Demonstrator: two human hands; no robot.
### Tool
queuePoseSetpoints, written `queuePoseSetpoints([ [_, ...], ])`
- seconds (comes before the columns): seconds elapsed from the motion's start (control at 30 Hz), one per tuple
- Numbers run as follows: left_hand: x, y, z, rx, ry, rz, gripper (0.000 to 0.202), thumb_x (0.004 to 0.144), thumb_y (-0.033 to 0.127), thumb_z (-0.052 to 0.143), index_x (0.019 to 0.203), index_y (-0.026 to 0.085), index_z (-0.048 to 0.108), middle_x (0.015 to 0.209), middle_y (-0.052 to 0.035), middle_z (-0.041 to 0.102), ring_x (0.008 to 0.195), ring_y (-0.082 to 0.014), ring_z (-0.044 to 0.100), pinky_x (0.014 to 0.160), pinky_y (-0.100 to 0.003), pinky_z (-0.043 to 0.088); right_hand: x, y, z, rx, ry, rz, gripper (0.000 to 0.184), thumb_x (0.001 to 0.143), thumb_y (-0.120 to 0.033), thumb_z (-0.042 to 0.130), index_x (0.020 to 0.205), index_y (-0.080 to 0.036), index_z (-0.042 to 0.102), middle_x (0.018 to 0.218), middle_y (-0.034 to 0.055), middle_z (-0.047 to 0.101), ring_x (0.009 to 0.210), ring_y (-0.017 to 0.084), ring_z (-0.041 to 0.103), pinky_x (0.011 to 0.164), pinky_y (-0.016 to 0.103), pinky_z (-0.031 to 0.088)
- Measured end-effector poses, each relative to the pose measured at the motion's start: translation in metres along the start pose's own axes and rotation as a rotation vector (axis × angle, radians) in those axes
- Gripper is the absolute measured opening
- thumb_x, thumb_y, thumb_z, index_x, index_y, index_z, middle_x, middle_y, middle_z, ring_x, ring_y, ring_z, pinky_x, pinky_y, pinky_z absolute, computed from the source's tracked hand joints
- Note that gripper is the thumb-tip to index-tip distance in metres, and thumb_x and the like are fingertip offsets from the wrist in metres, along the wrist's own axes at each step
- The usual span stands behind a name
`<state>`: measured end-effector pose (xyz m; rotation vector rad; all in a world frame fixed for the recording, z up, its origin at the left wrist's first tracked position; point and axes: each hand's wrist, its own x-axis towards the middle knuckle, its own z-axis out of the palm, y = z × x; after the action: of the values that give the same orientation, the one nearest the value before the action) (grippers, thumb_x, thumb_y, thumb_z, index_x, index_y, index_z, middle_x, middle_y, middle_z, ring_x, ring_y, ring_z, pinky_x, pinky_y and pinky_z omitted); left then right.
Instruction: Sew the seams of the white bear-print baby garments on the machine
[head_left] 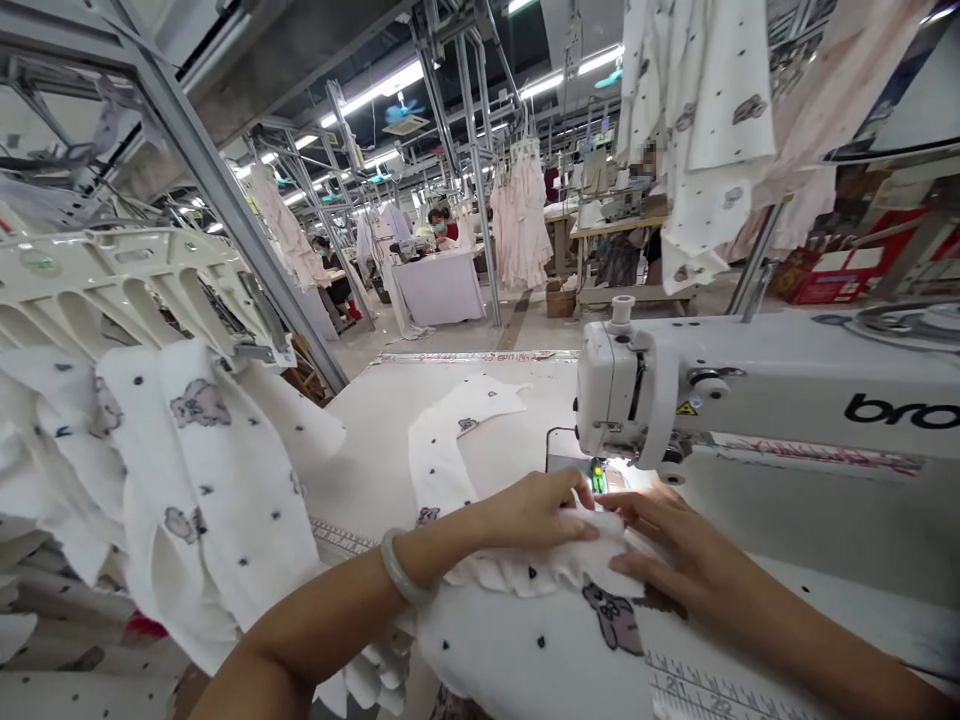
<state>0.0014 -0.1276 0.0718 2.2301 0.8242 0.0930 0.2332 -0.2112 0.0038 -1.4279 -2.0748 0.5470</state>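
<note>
A white fabric piece with a ruffled edge and small bear prints lies at the front of the sewing table, partly hanging over its edge. My left hand, with a pale bangle on the wrist, pinches the ruffle close to the needle area. On the right side of the same fabric rests my right hand, its fingers stretched out and apart. Both hands are just in front of the lit presser foot of a white sewing machine. The fingertips partly hide the stitching spot.
A curved printed strip lies behind my left arm. White hanger clamps hold printed pieces at the left. More garments hang at the upper right. Measuring tape runs along the table's front edge. People work at machines farther back.
</note>
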Motion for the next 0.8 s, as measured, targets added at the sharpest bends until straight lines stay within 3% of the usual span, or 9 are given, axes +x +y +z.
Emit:
queuePoseSetpoints([
  [0.1, 0.009, -0.003, 0.005, -0.013, 0.071, -0.039, 0.025, 0.095, 0.041, 0.060, 0.110, 0.022, 0.060, 0.097, -0.0025, 0.067, 0.091, -0.0214, 0.065, 0.076, -0.031, 0.049, 0.000, -0.001, 0.004, -0.025, 0.017, 0.007, 0.058, 0.095, -0.060, 0.058, 0.144, -0.030, 0.048, 0.119, 0.0084, 0.068, 0.118, 0.031, 0.062, 0.099, 0.049, 0.054],
  [0.2, 0.013, -0.003, 0.014, 0.185, 0.150, -0.050, 0.025, 0.100, 0.040, 0.053, 0.114, 0.020, 0.059, 0.096, -0.0041, 0.070, 0.090, -0.0246, 0.066, 0.079, -0.038, 0.053, 0.000, -0.003, 0.003, -0.148, 0.076, -0.050, 0.057, 0.096, -0.059, 0.058, 0.144, -0.030, 0.045, 0.122, 0.0088, 0.068, 0.117, 0.031, 0.063, 0.100, 0.051, 0.052],
  [0.33, 0.004, -0.001, 0.023, 0.531, 0.302, 0.192, 0.020, 0.098, 0.022, 0.053, 0.115, 0.014, 0.060, 0.116, -0.0117, 0.068, 0.109, -0.0286, 0.063, 0.093, -0.043, 0.052, 0.001, -0.008, -0.004, -0.316, 0.105, -0.230, 0.039, 0.099, -0.051, 0.058, 0.131, -0.029, 0.055, 0.129, 0.0084, 0.066, 0.115, 0.029, 0.065, 0.107, 0.054, 0.045],
  [0.43, -0.008, -0.010, 0.030, 0.611, 0.254, 0.451, 0.027, 0.097, 0.014, 0.046, 0.121, 0.012, 0.060, 0.124, -0.0137, 0.068, 0.119, -0.0273, 0.061, 0.102, -0.041, 0.050, 0.002, -0.010, -0.006, -0.410, 0.099, -0.392, 0.021, 0.101, -0.039, 0.057, 0.120, -0.030, 0.063, 0.120, 0.0031, 0.071, 0.113, 0.025, 0.065, 0.113, 0.052, 0.036],
  [0.5, -0.012, -0.020, 0.034, 0.611, 0.219, 0.544, 0.035, 0.098, 0.012, 0.044, 0.130, 0.009, 0.056, 0.135, -0.0151, 0.064, 0.129, -0.0264, 0.058, 0.108, -0.040, 0.047, 0.004, -0.009, -0.006, -0.444, 0.140, -0.462, 0.019, 0.102, -0.035, 0.055, 0.118, -0.029, 0.065, 0.116, 0.0004, 0.073, 0.115, 0.023, 0.064, 0.115, 0.049, 0.032],
  [0.63, -0.002, -0.036, 0.034, 0.601, 0.205, 0.566, 0.040, 0.099, 0.010, 0.041, 0.137, 0.006, 0.053, 0.143, -0.0163, 0.060, 0.136, -0.0250, 0.053, 0.114, -0.039, 0.043, 0.006, -0.003, -0.005, -0.514, 0.221, -0.520, 0.021, 0.104, -0.034, 0.052, 0.118, -0.027, 0.067, 0.118, -0.0008, 0.075, 0.115, 0.022, 0.064, 0.117, 0.044, 0.027],
  [0.8, 0.020, -0.042, 0.024, 0.616, 0.194, 0.583, 0.039, 0.095, 0.009, 0.045, 0.132, 0.006, 0.057, 0.138, -0.0171, 0.062, 0.131, -0.0272, 0.055, 0.115, -0.041, 0.042, 0.010, 0.008, -0.007, -0.548, 0.191, -0.440, 0.019, 0.102, -0.037, 0.055, 0.114, -0.032, 0.068, 0.121, -0.0032, 0.074, 0.108, 0.023, 0.069, 0.120, 0.046, 0.022],
])
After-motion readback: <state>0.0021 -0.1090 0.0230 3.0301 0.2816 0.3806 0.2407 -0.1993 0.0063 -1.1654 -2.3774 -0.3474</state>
